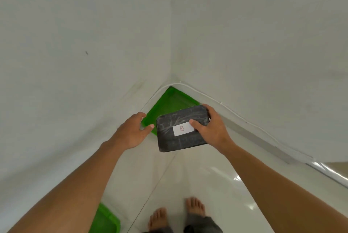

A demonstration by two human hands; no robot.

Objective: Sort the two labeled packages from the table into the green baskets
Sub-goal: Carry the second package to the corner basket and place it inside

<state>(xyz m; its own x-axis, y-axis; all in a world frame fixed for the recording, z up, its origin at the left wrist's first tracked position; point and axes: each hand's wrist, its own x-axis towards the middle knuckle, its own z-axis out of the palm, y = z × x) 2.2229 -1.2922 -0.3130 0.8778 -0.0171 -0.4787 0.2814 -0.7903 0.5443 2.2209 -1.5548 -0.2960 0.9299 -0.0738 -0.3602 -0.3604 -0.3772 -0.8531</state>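
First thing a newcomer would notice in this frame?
The dark plastic-wrapped package with a white label marked B, held mid-frame by the right hand above the green plastic basket in the wall corner. The left hand hovers open beside it. A second green basket sits on the floor at bottom left.

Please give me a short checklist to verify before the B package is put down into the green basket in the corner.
1. Right hand grips the package: ok.
2. Label reads B: ok.
3. Package is over the corner basket: ok, it overlaps the near side.
4. Left hand is free, open beside the package: ok.
5. Basket is marked for B: cannot tell, no mark shows.
6. Basket has room inside: cannot tell, the package hides much of it.
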